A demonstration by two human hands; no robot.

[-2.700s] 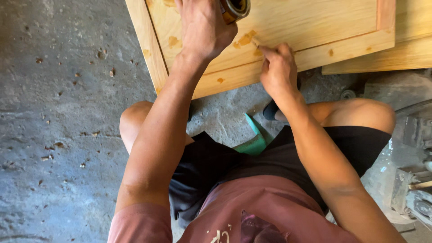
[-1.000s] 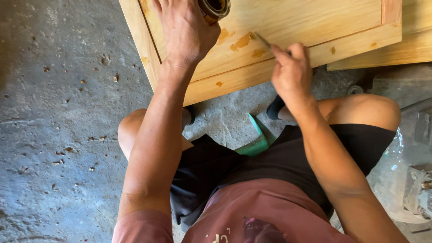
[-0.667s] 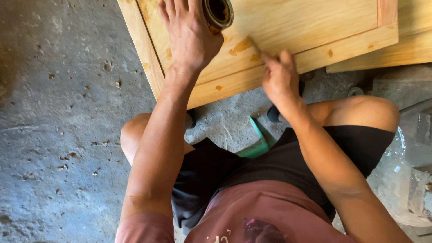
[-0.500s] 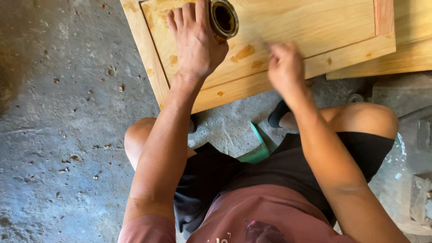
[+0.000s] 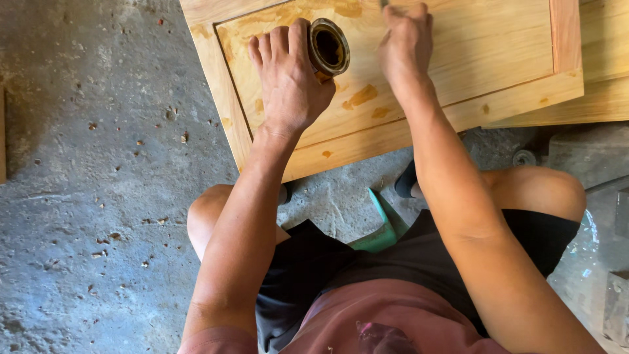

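A pale wooden panel door lies flat on the concrete floor in front of me, with brownish filler patches on it. My left hand grips a small round tin of brown paste resting on the panel. My right hand is closed on a thin tool whose tip shows at the top edge; the tool is mostly hidden. That hand sits just right of the tin, over the panel's recessed field.
Rough grey concrete floor with wood chips spreads to the left. A second wooden board lies under the panel at the right. A green low seat shows between my knees. Grey blocks stand at the right.
My right hand has moved up from the panel's lower rail toward the tin. The view has shifted so the panel and tin sit lower in view. My left hand stays on the tin.
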